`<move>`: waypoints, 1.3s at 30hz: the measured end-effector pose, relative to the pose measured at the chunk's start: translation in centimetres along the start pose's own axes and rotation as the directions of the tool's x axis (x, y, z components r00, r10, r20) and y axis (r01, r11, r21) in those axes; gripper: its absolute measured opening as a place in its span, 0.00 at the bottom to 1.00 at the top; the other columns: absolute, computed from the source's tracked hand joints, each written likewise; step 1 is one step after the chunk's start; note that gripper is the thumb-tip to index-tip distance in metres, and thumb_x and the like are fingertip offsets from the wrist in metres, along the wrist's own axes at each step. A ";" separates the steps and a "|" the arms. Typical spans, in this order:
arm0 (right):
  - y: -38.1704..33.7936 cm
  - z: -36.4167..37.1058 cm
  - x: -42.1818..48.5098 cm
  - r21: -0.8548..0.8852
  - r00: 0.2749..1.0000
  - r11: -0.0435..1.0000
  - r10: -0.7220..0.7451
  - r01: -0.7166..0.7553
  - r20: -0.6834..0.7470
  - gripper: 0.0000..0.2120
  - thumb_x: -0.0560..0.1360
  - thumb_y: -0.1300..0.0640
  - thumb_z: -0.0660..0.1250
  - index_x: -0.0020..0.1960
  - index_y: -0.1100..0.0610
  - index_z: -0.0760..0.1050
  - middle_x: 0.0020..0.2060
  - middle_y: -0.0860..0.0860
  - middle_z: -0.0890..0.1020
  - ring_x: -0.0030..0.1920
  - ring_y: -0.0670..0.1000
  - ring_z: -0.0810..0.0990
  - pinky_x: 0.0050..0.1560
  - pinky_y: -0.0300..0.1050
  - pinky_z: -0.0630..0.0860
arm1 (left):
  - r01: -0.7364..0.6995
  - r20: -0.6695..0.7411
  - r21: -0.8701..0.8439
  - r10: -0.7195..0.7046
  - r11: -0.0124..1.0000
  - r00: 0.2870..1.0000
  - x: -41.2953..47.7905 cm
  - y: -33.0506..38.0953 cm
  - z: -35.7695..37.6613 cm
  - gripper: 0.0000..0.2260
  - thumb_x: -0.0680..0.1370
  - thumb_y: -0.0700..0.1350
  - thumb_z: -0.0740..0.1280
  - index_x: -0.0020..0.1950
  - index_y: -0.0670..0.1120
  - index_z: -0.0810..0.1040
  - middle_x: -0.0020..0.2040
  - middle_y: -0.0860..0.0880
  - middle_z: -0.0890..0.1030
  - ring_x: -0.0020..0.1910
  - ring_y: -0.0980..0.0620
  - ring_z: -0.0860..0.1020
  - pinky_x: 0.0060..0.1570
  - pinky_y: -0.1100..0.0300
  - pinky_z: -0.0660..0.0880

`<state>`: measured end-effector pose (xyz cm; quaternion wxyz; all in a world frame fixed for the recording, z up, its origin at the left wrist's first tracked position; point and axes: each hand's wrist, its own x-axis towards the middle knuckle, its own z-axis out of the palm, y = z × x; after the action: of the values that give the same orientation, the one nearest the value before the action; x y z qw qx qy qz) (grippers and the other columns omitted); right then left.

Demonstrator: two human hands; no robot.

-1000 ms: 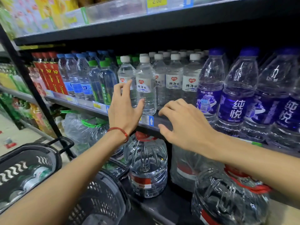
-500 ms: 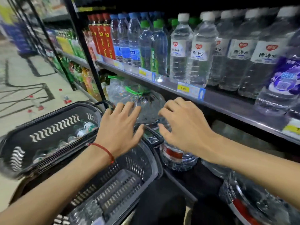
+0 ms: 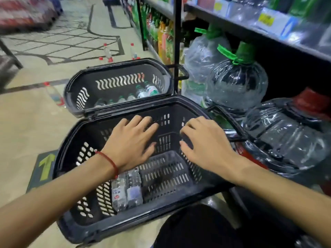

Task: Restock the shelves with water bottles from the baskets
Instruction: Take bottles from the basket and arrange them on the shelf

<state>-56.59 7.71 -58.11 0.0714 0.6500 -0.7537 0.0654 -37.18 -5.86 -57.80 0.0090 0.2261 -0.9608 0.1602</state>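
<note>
Head view: large water jugs (image 3: 236, 83) crowd under the shelf (image 3: 232, 24), just right of the near basket (image 3: 107, 228); loose bottles (image 3: 107, 52) lie on the floor (image 3: 26, 122) beyond. Two water bottles (image 3: 127, 190) lie in the near basket, further bottles (image 3: 146, 91) in the far basket (image 3: 111, 93). Left hand (image 3: 132, 140) and right hand (image 3: 206, 144) hover over the near basket, each grip slack and holding nothing.
</note>
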 end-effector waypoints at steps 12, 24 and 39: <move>-5.6 11.2 7.3 0.226 0.863 0.907 -0.410 0.354 0.295 0.20 0.82 0.44 0.60 0.71 0.50 0.72 0.63 0.48 0.76 0.65 0.52 0.72 0.62 0.53 0.76 | 0.119 0.250 0.036 -0.125 0.992 0.960 -2.6 -6.0 8.9 0.31 0.77 0.61 0.48 0.72 0.47 0.71 0.68 0.43 0.75 0.62 0.42 0.75 0.55 0.45 0.75; -12.0 22.0 10.9 0.311 0.420 0.674 -0.690 0.670 0.589 0.28 0.75 0.55 0.69 0.74 0.51 0.69 0.67 0.50 0.73 0.68 0.53 0.71 0.64 0.50 0.75 | 0.085 0.306 0.016 -0.085 0.996 0.948 -6.7 -7.3 13.6 0.22 0.80 0.59 0.53 0.67 0.48 0.71 0.63 0.47 0.75 0.58 0.45 0.74 0.52 0.47 0.74; -14.3 30.4 8.7 0.178 0.373 0.506 -0.792 0.844 0.484 0.38 0.73 0.64 0.76 0.77 0.50 0.64 0.72 0.52 0.70 0.71 0.53 0.69 0.75 0.53 0.68 | 0.094 0.313 -0.032 -0.079 0.995 0.946 -7.7 -7.2 15.9 0.23 0.82 0.62 0.56 0.71 0.51 0.70 0.65 0.49 0.72 0.63 0.48 0.73 0.57 0.51 0.72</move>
<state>-44.41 -8.66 -86.19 -0.0744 0.9240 -0.3237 -0.1894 -26.20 -13.62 -71.41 -0.1302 0.2902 -0.9428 0.0998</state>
